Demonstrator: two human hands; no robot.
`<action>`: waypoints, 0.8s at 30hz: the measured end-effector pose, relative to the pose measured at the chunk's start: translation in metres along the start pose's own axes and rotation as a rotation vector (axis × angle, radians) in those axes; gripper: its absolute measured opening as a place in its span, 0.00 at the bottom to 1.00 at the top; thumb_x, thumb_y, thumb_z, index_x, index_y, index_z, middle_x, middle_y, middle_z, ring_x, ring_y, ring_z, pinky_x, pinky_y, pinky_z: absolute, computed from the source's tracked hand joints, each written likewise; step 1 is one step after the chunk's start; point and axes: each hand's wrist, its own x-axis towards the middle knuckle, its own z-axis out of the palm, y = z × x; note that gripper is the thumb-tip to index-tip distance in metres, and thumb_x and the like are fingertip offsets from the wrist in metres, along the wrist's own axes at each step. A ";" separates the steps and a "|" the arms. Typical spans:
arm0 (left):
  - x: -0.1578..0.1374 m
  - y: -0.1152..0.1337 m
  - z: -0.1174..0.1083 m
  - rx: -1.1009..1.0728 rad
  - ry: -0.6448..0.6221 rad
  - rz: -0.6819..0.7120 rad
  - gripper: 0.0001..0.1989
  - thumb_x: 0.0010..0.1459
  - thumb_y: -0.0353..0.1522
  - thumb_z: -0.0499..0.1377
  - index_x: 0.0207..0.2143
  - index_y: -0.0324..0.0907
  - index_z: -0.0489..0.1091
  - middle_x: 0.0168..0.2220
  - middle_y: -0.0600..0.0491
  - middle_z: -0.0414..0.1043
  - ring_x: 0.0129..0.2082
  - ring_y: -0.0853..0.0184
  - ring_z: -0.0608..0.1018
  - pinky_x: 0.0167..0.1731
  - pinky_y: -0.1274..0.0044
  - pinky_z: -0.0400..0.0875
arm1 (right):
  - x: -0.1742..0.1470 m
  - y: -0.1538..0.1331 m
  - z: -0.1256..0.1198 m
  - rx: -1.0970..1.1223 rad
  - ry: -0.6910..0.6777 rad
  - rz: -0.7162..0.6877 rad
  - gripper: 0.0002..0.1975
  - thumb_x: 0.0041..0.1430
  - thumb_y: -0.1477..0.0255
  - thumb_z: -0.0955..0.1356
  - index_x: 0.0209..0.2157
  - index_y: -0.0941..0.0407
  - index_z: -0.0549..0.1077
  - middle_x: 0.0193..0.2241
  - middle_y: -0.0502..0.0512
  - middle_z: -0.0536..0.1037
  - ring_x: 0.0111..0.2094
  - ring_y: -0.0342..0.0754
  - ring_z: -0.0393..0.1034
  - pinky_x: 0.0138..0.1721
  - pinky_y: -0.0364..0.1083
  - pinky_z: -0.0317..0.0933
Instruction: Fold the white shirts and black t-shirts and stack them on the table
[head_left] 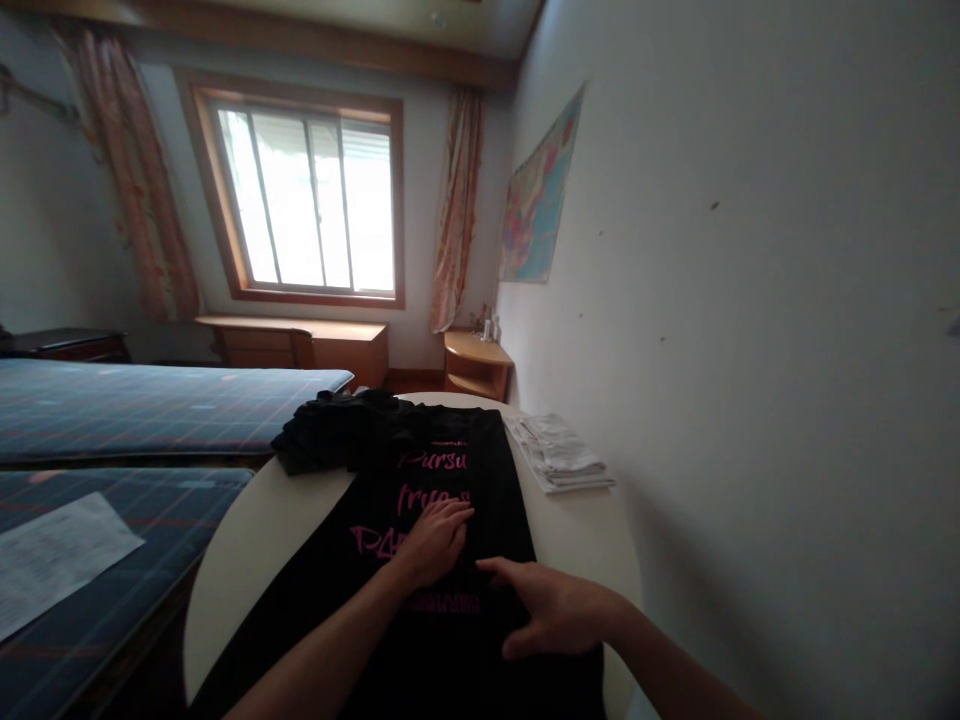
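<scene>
Head view: a black garment (450, 650) with pink lettering (435, 460) is seen spread on the round pale table (251, 530), its near end cut off by the lower picture edge. The left hand (436, 540) is laid palm down over the lettering, fingers extended and close together. The right hand (551, 605) is held over the garment's right side, thumb and index finger parted wide; contact cannot be determined. Bunched black cloth (322, 435) is piled far left; a pale folded stack (561, 455) is placed far right.
</scene>
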 end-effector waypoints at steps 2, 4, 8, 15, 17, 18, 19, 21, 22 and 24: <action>0.001 -0.001 0.001 -0.011 0.050 -0.030 0.18 0.67 0.30 0.47 0.53 0.41 0.71 0.56 0.50 0.71 0.58 0.63 0.69 0.61 0.67 0.60 | 0.002 -0.003 0.000 0.016 0.052 -0.021 0.38 0.48 0.62 0.74 0.61 0.55 0.64 0.51 0.59 0.75 0.47 0.52 0.71 0.48 0.45 0.63; 0.002 -0.002 0.001 -0.016 0.092 -0.059 0.17 0.67 0.31 0.47 0.51 0.41 0.72 0.53 0.49 0.73 0.55 0.63 0.71 0.59 0.68 0.62 | 0.004 -0.006 -0.002 0.012 0.029 -0.068 0.26 0.56 0.61 0.69 0.55 0.55 0.72 0.44 0.54 0.78 0.41 0.48 0.71 0.42 0.42 0.63; 0.001 -0.001 0.000 -0.017 0.086 -0.062 0.15 0.66 0.30 0.49 0.47 0.41 0.74 0.48 0.50 0.75 0.51 0.63 0.74 0.56 0.68 0.65 | 0.014 0.000 -0.011 -0.016 -0.200 -0.062 0.18 0.62 0.60 0.64 0.41 0.57 0.80 0.26 0.48 0.76 0.25 0.40 0.64 0.26 0.38 0.57; 0.002 -0.001 0.000 -0.002 0.053 -0.055 0.14 0.65 0.32 0.52 0.48 0.42 0.73 0.49 0.50 0.73 0.51 0.61 0.73 0.56 0.66 0.65 | 0.057 0.050 -0.029 -0.095 0.387 0.243 0.14 0.63 0.66 0.64 0.42 0.58 0.77 0.35 0.56 0.80 0.34 0.46 0.74 0.33 0.41 0.63; 0.001 -0.001 0.001 -0.002 0.048 -0.061 0.13 0.64 0.32 0.53 0.48 0.42 0.73 0.49 0.49 0.73 0.51 0.60 0.73 0.56 0.66 0.65 | 0.069 0.065 -0.032 -0.275 0.602 0.432 0.14 0.63 0.65 0.64 0.42 0.58 0.77 0.39 0.62 0.80 0.41 0.51 0.75 0.38 0.44 0.63; 0.000 -0.001 0.001 -0.002 0.046 -0.063 0.13 0.63 0.32 0.54 0.48 0.42 0.73 0.50 0.49 0.73 0.52 0.60 0.73 0.56 0.66 0.65 | 0.074 0.072 -0.034 -0.325 0.640 0.513 0.16 0.64 0.63 0.63 0.42 0.58 0.77 0.40 0.64 0.80 0.43 0.54 0.75 0.39 0.46 0.63; 0.000 -0.001 0.001 0.000 0.046 -0.066 0.14 0.62 0.32 0.55 0.48 0.43 0.72 0.50 0.49 0.72 0.53 0.59 0.72 0.57 0.65 0.65 | 0.079 0.078 -0.035 -0.348 0.648 0.574 0.18 0.65 0.61 0.62 0.41 0.58 0.77 0.40 0.65 0.80 0.44 0.55 0.75 0.39 0.47 0.63; -0.002 -0.001 0.001 0.006 0.049 -0.064 0.16 0.59 0.32 0.57 0.50 0.43 0.72 0.54 0.48 0.70 0.56 0.57 0.70 0.58 0.63 0.64 | 0.087 0.086 -0.037 -0.341 0.646 0.616 0.20 0.65 0.59 0.60 0.41 0.57 0.77 0.40 0.65 0.80 0.44 0.56 0.76 0.39 0.48 0.63; -0.002 -0.001 0.001 0.012 0.050 -0.055 0.18 0.58 0.31 0.58 0.51 0.44 0.71 0.57 0.48 0.67 0.58 0.56 0.68 0.59 0.62 0.63 | 0.091 0.090 -0.038 -0.332 0.652 0.612 0.20 0.66 0.59 0.60 0.41 0.57 0.77 0.40 0.64 0.80 0.44 0.56 0.76 0.39 0.48 0.63; -0.002 0.001 0.000 0.026 0.042 -0.017 0.23 0.56 0.28 0.57 0.55 0.47 0.69 0.63 0.49 0.60 0.61 0.55 0.64 0.61 0.59 0.59 | 0.099 0.093 -0.039 -0.311 0.678 0.595 0.17 0.65 0.61 0.61 0.40 0.57 0.76 0.40 0.63 0.80 0.44 0.54 0.75 0.39 0.46 0.62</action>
